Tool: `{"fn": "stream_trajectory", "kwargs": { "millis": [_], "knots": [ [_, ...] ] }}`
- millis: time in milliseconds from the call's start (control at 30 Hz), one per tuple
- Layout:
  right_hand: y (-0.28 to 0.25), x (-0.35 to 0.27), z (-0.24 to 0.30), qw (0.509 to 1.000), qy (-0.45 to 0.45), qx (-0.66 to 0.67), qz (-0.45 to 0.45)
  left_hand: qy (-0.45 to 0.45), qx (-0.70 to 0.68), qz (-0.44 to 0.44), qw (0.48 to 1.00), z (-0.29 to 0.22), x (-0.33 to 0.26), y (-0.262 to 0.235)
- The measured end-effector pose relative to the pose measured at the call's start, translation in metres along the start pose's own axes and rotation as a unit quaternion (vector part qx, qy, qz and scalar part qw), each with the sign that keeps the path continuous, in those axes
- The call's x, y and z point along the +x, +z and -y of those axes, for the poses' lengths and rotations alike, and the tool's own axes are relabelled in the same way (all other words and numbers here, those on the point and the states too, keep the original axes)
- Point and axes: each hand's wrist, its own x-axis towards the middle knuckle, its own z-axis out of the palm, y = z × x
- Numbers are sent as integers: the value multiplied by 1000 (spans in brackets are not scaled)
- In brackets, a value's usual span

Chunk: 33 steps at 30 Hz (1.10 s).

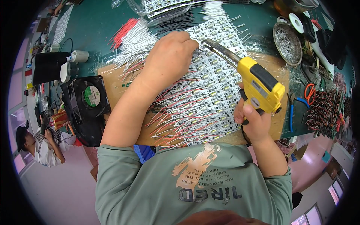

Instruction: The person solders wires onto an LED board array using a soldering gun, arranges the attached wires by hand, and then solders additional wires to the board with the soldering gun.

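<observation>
My right hand (253, 120) is wrapped round the grip of a yellow and black soldering gun (261, 83). The gun's metal tip points to the upper left, close over a panel of white circuit boards (217, 71). Just left of that tip, the fingers of my left hand (173, 52) are pinched together at the panel; what they hold is hidden. Red and white wires (170, 112) fan out leftward from the panel's lower rows. Beside my left hand lies a bundle of loose white wires (138, 39) with red wires (125, 32) next to it.
Under the panel is a brown board (277, 123) on a green tabletop. A black fan (86, 97) stands left of my forearm. At right are a round pan of grey bits (288, 43), pliers (291, 112), scissors (309, 93) and wired boards (326, 112). Another person (41, 146) sits far left.
</observation>
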Motion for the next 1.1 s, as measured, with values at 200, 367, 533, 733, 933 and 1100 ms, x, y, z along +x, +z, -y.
{"fn": "stream_trajectory", "kwargs": {
  "millis": [200, 367, 533, 733, 933, 1100],
  "knots": [
    [-9, -5, 1, 999, 10, 38, 25, 2, 1, 0, 1000, 0, 0, 1],
    [-10, -11, -1, 996, -1, 85, 19, 9, -14, -17, 1000, 0, 0, -1],
    [-21, -12, 11, 989, 21, 147, 27, 1, -28, -43, 999, -6, 3, -10],
    [-36, -13, 15, 982, 20, 189, 9, 20, -33, -35, 999, -15, 2, -10],
    [-57, -22, 20, 997, -37, 61, -38, 0, -60, -38, 998, -11, 2, 0],
    [-98, -35, 25, 767, -350, -535, -56, -7, -82, -25, 996, -13, 1, 0]
  ]
}}
